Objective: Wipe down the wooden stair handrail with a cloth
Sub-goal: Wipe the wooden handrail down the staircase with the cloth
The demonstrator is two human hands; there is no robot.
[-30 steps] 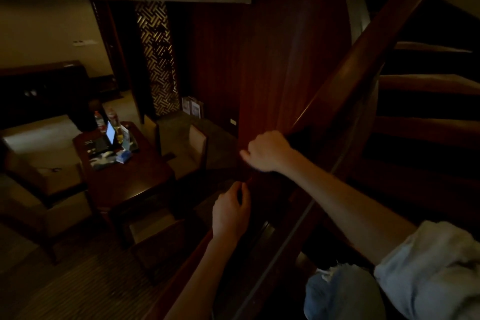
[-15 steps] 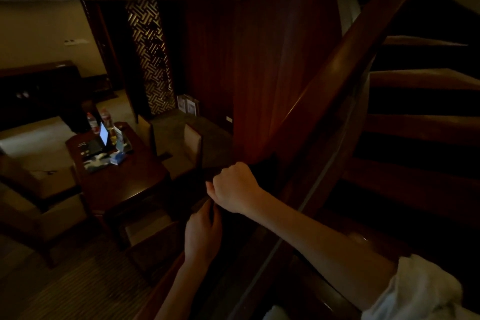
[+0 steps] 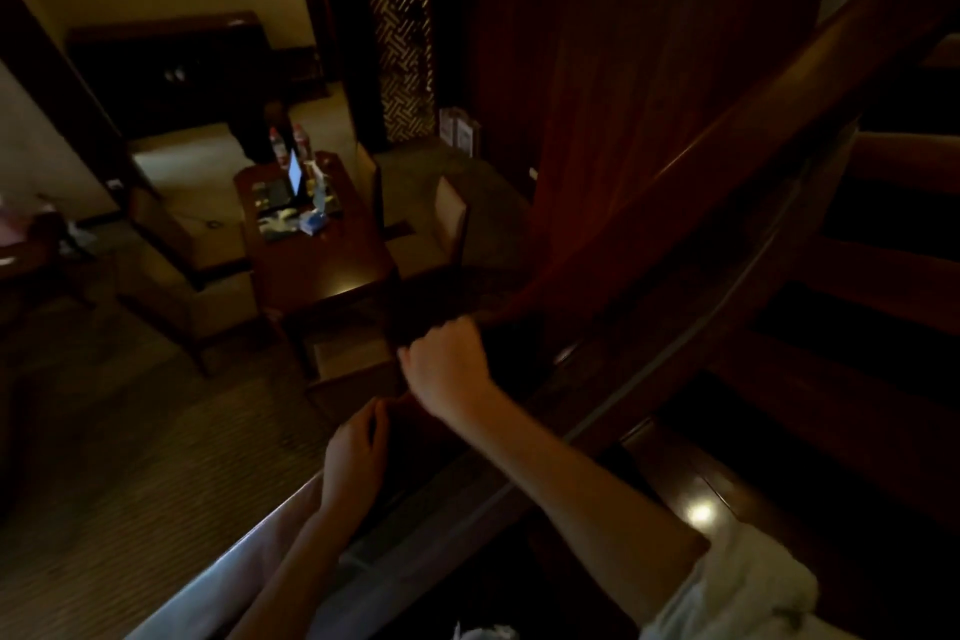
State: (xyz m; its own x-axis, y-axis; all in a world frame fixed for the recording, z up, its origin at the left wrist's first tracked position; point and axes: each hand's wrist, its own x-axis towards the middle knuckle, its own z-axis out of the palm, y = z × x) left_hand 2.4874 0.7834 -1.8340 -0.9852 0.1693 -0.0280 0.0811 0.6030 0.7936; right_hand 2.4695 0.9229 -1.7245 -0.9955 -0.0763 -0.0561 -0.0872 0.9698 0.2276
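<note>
Though dim, right hand [image 3: 449, 369] round handrail [image 3: 727, 146].

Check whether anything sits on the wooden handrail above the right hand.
Nothing visible does. From the right hand, clenched on a dark cloth, the reddish-brown wooden handrail runs bare to the top right. The left hand sits lower down the rail, out of that path.

Wooden table [image 3: 324, 273], bottles [image 3: 279, 147], armchair [image 3: 179, 286], lattice screen [image 3: 400, 31]
</note>
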